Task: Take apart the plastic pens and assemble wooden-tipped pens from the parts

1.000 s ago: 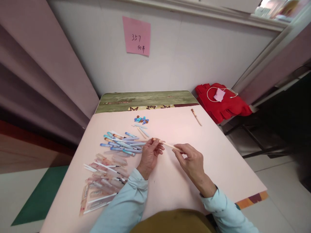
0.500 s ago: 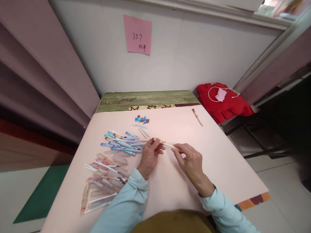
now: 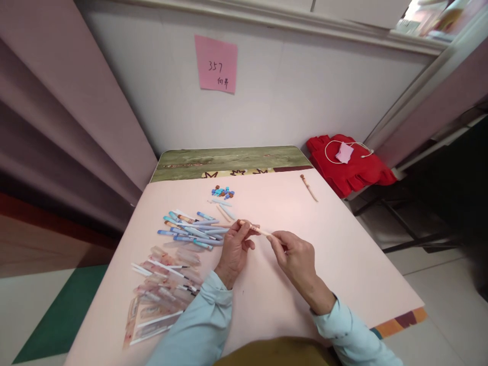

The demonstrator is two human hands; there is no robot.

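Between both hands, above the middle of the table, is a slim beige pen (image 3: pixel 260 231). My left hand (image 3: pixel 234 251) is closed on its brown-topped end, hiding part of it. My right hand (image 3: pixel 295 251) pinches the other end between thumb and fingers. Just left of my left hand lies a pile of blue and brown pen barrels (image 3: pixel 194 231). Beyond it are a few loose slim pen pieces (image 3: pixel 225 211) and a small heap of blue, turquoise and brown caps (image 3: pixel 223 192). A whole beige pen with a brown top (image 3: pixel 309 188) lies at the far right.
Clear plastic sleeves and white refills (image 3: pixel 163 284) are heaped at the table's near left. Pale paper (image 3: pixel 343 274) covers the patterned table. A red cloth (image 3: pixel 348 173) with a white cable sits past the right edge. A pink note (image 3: pixel 216 63) sticks to the wall.
My right hand has shifted slightly left, closer to my left hand, and less of the pen shows between them. The view has tilted up a little.
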